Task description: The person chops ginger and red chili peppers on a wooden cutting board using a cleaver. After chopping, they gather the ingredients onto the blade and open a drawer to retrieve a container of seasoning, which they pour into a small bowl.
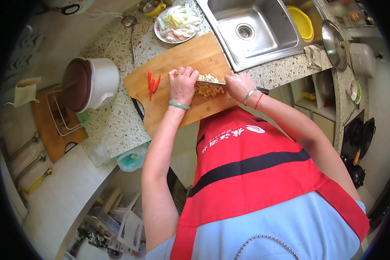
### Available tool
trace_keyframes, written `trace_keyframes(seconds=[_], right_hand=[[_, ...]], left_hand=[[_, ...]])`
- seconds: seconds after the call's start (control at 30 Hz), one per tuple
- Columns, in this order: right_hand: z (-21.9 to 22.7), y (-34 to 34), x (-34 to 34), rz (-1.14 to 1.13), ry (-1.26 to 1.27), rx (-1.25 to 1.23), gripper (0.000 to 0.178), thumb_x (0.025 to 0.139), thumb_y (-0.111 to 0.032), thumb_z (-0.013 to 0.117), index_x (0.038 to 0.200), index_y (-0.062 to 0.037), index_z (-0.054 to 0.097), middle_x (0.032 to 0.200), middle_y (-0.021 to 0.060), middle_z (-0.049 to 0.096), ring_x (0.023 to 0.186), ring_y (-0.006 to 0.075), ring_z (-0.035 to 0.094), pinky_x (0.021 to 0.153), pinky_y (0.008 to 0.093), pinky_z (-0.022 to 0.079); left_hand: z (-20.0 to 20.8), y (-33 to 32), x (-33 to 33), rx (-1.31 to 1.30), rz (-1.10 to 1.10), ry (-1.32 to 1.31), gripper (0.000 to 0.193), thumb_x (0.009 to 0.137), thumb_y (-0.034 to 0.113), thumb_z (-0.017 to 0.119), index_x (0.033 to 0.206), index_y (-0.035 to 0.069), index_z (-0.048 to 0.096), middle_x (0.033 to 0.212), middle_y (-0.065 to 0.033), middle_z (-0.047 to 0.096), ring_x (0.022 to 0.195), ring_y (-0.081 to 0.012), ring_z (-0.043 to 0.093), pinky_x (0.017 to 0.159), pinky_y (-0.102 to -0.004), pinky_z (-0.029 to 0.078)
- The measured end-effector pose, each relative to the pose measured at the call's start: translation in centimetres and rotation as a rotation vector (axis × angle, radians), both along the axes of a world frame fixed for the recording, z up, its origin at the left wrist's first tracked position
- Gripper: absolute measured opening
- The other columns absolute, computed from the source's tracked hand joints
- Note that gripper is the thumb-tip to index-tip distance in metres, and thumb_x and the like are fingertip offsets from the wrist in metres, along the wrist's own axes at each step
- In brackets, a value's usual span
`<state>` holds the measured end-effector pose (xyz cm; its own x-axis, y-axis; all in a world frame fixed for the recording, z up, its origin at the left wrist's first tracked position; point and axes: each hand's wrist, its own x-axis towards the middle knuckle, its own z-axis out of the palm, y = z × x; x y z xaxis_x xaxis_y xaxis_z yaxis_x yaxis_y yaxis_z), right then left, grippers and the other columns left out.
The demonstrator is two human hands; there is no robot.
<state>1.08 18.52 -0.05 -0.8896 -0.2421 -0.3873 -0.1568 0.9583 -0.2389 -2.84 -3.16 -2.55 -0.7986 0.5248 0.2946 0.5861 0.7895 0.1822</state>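
On speckled counter [121,130], beside steel sink [268,34], wooden board [206,50]: right fingers [232,83] round knife [219,82]; left fingers [181,73], hold unclear.

White writing [224,138] is showing on the red apron [247,149], just on the body side of the left hand [184,84] and right hand [240,86]. A row of large characters is slanting across the cloth, mostly lying between the two hands from side to side, and standing upside down from the wearer's side. A smaller line is running alongside it, appearing too small to read surely. A white oval emblem [255,129] is sitting beside the row's right end, nearer the right hand.
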Motion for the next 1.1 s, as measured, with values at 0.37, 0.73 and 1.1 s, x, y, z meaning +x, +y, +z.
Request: trace_keyframes(seconds=[0.37,0.73,1.1], right_hand=[[2.6,-0.1,-1.1,-0.055,-0.068,-0.047,0.017,0.080,-0.015,0.060,0.079,-0.0021,0.071,0.081,0.0212,0.068,0.077,0.0376,0.068,0.070,0.0448,0.054],[2.3,-0.5,0.2,-0.152,-0.074,-0.009,0.026,0.085,-0.026,0.061,0.081,-0.0017,0.071,0.084,0.0216,0.068,0.079,0.0374,0.068,0.070,0.0450,0.055],[-0.5,-0.8,2.8,-0.243,0.046,0.002,0.014,0.080,-0.012,0.058,0.079,-0.0018,0.067,0.081,0.0211,0.068,0.077,0.0371,0.068,0.066,0.0444,0.055]], left_hand=[[0.8,0.1,-2.8,-0.006,-0.144,-0.105,0.023,0.070,0.024,0.075,0.083,0.017,0.057,0.083,0.0014,0.055,0.087,-0.0193,0.055,0.088,-0.0426,0.035],[1.0,0.5,-3.4,-0.031,-0.262,-0.049,0.021,0.071,0.018,0.072,0.084,0.016,0.055,0.085,-0.0001,0.055,0.090,-0.0192,0.056,0.084,-0.0380,0.038],[0.5,1.4,-3.3,-0.140,-0.332,0.031,0.011,0.077,0.017,0.064,0.082,0.016,0.054,0.084,-0.0026,0.054,0.088,-0.0208,0.055,0.075,-0.0350,0.042]])
